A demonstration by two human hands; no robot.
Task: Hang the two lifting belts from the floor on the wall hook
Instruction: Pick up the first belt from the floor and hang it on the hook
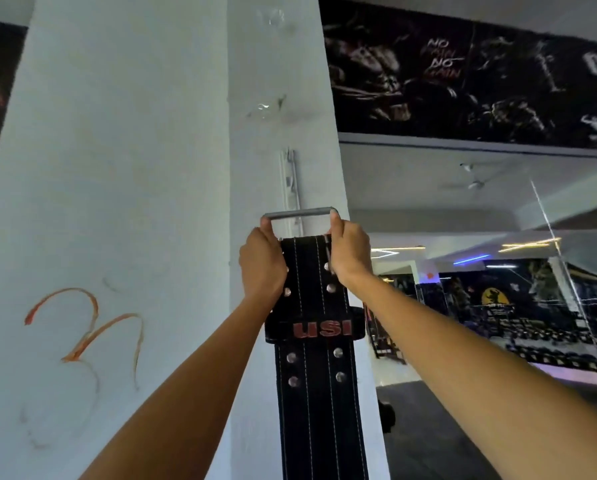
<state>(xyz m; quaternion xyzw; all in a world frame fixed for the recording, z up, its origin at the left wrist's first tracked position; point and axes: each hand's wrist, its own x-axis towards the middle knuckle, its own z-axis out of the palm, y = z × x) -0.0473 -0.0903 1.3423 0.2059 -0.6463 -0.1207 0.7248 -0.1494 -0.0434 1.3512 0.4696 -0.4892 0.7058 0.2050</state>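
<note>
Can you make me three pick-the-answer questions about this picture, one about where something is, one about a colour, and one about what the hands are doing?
1. Where is the white hook strip?
A. On the pillar above the buckle
B. On the floor
C. On the ceiling

2. What colour are the letters USI on the belt?
A. Green
B. Red
C. Yellow

3. What are the hands doing?
A. Hanging empty
B. One holds the belt, one rests on the wall
C. Both grip the belt's top end

Answers:
1. A, the strip runs up the pillar just over the metal buckle.
2. B, the letters are red on black.
3. C, the left hand and right hand each hold a side by the buckle.
</note>
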